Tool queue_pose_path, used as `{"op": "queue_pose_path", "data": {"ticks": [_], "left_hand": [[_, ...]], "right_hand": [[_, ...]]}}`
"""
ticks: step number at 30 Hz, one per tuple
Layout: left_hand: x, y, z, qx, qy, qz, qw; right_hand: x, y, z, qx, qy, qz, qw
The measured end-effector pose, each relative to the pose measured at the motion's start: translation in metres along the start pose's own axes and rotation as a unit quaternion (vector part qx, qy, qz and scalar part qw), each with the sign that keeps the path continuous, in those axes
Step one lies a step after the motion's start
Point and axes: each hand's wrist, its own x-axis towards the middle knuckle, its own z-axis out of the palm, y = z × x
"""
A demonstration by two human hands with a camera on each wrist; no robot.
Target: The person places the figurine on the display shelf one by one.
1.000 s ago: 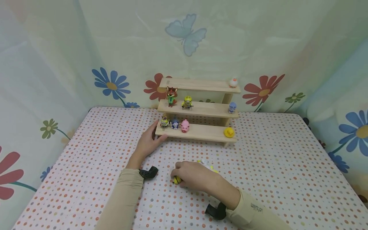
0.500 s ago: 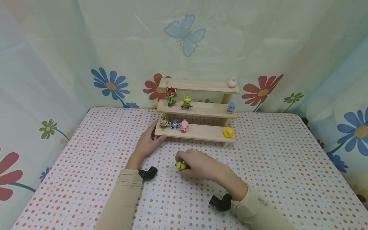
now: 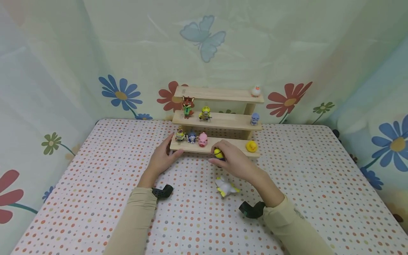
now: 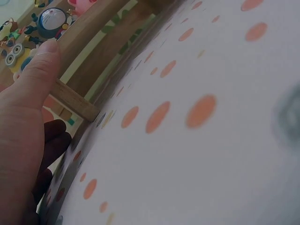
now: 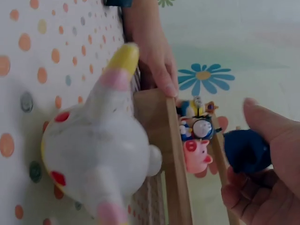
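My left hand point(image 3: 162, 158) holds the left end of a three-tier wooden display shelf point(image 3: 234, 144), thumb at the front edge of the lowest tier and fingers along its side. My right hand point(image 3: 237, 159) pinches a yellow-and-blue Minion figure point(image 3: 218, 153) in front of the lowest tier; its dark blue underside point(image 5: 247, 151) faces the right wrist camera. On that tier stand another Minion figure point(image 3: 180, 135), a small blue figure point(image 3: 192, 137), a pink pig point(image 3: 203, 139) and a yellow duck point(image 3: 251, 146). A white toy with yellow tips point(image 3: 225, 187) lies on the table below my right hand.
The middle tier bears a fox figure point(image 3: 188, 107), a Minion in yellow headgear point(image 3: 205, 113) and a blue figure point(image 3: 254, 119). A white bird figure point(image 3: 256, 91) stands at the top tier's right end. A dotted cloth point(image 3: 306, 177) covers the table; a flowered curtain hangs behind.
My right hand has carried the Minion figure from the table up and forward to the lowest tier's front, uncovering the white toy. My left hand keeps its place at the shelf.
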Motion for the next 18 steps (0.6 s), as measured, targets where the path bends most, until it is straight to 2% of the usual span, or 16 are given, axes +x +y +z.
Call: {"op": "queue_pose_path", "data": {"ticks": [5, 11, 16, 18], "left_hand": [[0.001, -0.001, 0.0, 0.002, 0.0, 0.002, 1.0], [0.001, -0.002, 0.0, 0.001, 0.0, 0.004, 1.0], [0.002, -0.004, 0.001, 0.002, -0.001, 0.0, 1.0], [0.002, -0.004, 0.001, 0.001, -0.003, -0.001, 1.0]], "right_hand": [[0.002, 0.006, 0.001, 0.043, 0.032, 0.019, 0.9984], [0.002, 0.013, 0.002, 0.075, 0.091, 0.031, 0.9925], [0.002, 0.015, 0.0, 0.091, 0.082, 0.046, 0.9914], [0.002, 0.016, 0.0, 0.09, 0.077, 0.04, 0.9922]]}}
